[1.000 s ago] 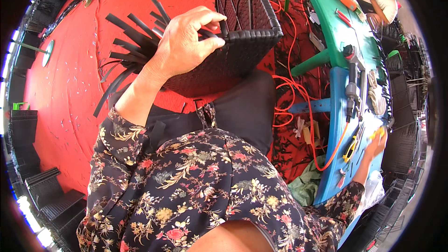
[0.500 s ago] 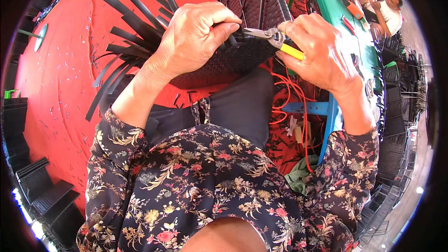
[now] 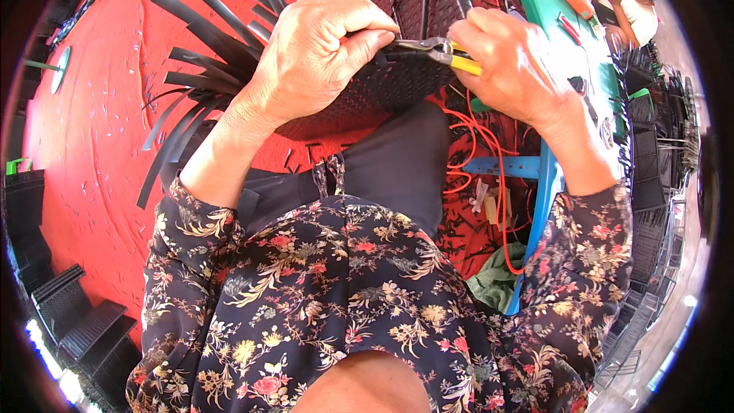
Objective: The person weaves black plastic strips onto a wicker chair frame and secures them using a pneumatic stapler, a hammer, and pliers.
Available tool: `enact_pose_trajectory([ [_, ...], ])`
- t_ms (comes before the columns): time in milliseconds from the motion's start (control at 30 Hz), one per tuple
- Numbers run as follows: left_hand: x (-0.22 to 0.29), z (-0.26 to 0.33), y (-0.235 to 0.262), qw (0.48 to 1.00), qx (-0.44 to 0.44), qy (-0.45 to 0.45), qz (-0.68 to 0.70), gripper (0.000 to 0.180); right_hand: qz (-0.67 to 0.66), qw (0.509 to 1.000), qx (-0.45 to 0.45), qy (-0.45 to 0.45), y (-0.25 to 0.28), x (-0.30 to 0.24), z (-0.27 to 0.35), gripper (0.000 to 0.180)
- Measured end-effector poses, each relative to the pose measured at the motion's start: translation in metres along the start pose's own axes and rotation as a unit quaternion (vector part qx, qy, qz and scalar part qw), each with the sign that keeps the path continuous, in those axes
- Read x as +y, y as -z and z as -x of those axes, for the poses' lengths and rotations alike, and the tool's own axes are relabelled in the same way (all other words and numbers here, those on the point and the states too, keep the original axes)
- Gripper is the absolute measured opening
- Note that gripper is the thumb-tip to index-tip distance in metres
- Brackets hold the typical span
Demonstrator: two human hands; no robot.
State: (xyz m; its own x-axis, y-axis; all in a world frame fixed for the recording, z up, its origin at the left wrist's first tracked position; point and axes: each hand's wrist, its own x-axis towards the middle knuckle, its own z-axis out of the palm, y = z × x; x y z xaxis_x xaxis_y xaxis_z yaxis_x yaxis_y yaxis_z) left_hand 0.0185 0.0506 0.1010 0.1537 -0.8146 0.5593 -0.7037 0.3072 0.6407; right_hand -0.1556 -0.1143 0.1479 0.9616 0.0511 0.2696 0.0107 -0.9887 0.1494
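My left hand point(image 3: 317, 57) is closed, thumb and forefinger pinching at a thin black strip, mostly hidden, on a black woven piece of furniture or basketwork point(image 3: 390, 88) by my lap. In my right hand point(image 3: 508, 65) is a pair of snips point(image 3: 440, 50) with yellow handles. Its blades are nearly together, their tips right beside my left fingertips. Several flat black strips point(image 3: 222, 38) fan out behind my left wrist; where they are fixed cannot be made out.
Red cloth point(image 3: 92, 145) strewn with black offcuts covers the ground. At right stands a green table point(image 3: 539, 0) with red-handled pliers point(image 3: 569, 29) on it. Orange cord point(image 3: 501, 176) loops beside a blue chair frame point(image 3: 505, 166). Another person point(image 3: 631, 11) sits at the far right.
My right hand has moved slightly left and up. The snips' handles are squeezed closer and the blades have come together. My left hand stays nearly in place.
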Motion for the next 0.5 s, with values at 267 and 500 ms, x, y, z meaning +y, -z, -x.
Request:
enact_pose_trajectory([
  [267, -0.007, 0.003, 0.001, 0.996, -0.037, -0.077, 0.006, 0.009, -0.217, 0.847, 0.170, -0.454, -0.030, 0.031, 0.213, 0.037],
  [500, -0.051, 0.017, -0.012, 0.993, 0.004, 0.111, 0.041, 0.016, 0.099, 0.611, -0.082, -0.781, -0.014, 0.031, 0.436, 0.067],
])
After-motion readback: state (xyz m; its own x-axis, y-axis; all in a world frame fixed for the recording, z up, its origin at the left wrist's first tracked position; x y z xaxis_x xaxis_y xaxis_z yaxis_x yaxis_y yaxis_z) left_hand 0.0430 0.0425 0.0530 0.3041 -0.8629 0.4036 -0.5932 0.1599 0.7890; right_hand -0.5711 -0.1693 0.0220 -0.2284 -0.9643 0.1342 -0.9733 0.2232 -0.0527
